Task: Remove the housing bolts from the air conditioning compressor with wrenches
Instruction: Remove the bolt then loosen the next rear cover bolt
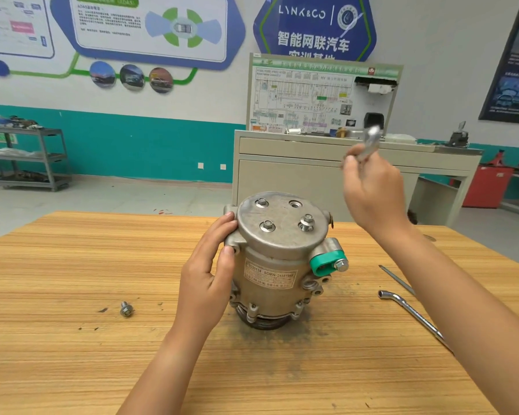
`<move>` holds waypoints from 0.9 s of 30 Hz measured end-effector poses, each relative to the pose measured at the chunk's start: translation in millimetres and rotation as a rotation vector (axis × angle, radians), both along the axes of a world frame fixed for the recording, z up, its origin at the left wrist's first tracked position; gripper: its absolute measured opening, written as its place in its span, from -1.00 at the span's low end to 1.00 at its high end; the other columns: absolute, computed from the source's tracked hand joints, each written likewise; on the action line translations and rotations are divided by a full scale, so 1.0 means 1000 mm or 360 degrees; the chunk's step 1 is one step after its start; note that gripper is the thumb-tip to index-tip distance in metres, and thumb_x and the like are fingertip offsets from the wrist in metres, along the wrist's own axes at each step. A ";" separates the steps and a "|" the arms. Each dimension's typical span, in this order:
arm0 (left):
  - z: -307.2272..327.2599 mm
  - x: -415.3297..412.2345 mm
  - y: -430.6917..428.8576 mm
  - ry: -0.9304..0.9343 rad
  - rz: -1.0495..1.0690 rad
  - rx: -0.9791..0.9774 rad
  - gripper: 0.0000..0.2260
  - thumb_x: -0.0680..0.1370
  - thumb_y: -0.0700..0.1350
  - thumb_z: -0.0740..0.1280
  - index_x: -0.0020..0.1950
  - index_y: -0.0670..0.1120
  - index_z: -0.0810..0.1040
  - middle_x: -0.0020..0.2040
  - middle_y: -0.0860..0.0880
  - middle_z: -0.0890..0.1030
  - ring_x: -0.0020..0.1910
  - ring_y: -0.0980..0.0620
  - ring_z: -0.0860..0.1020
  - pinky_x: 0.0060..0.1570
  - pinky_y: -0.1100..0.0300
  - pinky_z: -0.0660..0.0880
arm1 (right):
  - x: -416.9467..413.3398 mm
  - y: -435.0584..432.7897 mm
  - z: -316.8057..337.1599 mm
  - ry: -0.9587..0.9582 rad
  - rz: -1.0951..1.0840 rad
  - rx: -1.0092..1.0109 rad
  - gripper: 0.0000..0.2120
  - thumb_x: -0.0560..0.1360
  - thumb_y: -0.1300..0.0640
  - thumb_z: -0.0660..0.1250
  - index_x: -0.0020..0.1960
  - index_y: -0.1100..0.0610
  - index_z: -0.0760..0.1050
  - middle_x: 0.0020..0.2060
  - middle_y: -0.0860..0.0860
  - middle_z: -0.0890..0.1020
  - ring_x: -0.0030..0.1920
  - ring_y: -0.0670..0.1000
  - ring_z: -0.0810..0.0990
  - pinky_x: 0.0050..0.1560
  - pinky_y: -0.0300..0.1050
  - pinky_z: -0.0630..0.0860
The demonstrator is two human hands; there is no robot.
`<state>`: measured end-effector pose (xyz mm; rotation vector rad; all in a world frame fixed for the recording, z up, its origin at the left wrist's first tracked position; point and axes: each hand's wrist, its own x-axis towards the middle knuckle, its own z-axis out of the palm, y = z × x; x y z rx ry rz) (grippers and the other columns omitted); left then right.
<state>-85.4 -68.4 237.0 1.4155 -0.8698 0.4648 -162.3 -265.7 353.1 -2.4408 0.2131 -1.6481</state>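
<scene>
Gripping one compressor (270, 265), three bolts (267, 226) seated, left hand (204, 283) curls; right hand (372, 193) clutches one wrench (370, 140).

The wooden table (72, 354) carries the upright compressor (276, 265), 1 loose bolt (126, 309) on its left, and an L-shaped wrench (414, 316) and thin rod (396, 280) on its right.

Left hand (206, 283) and right hand (372, 193) bare. Left forearm (168, 363) and right forearm (468, 298) bare to frame edge. Nails short, plain, seen on left thumb (226, 259). Right hand slightly motion-blurred.
</scene>
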 end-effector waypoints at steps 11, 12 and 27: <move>0.045 -0.027 -0.010 -0.0726 0.0327 0.0079 -0.72 0.48 -0.06 0.24 0.11 -0.14 0.57 0.18 0.00 0.49 0.19 0.11 0.45 0.19 -0.12 0.45 | -0.056 0.049 -0.087 0.0315 0.0715 0.1540 -0.49 0.22 -0.37 0.32 -0.25 0.09 0.42 -0.65 -0.13 0.35 -0.63 -0.18 0.27 -0.58 -0.34 0.21; 0.056 -0.029 -0.014 -0.0795 0.0313 0.0237 -0.70 0.49 -0.04 0.23 0.09 -0.15 0.60 0.14 0.02 0.54 0.15 0.09 0.48 0.15 -0.21 0.44 | -0.054 0.050 -0.088 0.0285 0.0788 0.1621 -0.53 0.23 -0.34 0.35 -0.29 0.08 0.40 -0.65 -0.14 0.32 -0.63 -0.18 0.24 -0.59 -0.32 0.19; 0.117 -0.026 -0.042 -0.0561 0.0106 0.0503 -0.82 0.57 -0.19 0.31 0.13 -0.15 0.63 -0.02 -0.02 0.66 -0.01 0.03 0.59 0.07 0.26 0.42 | -0.056 0.048 -0.085 0.0294 0.0840 0.1452 -0.75 0.51 0.01 0.24 -0.32 0.06 0.43 -0.66 -0.17 0.38 -0.63 -0.21 0.34 -0.58 -0.44 0.22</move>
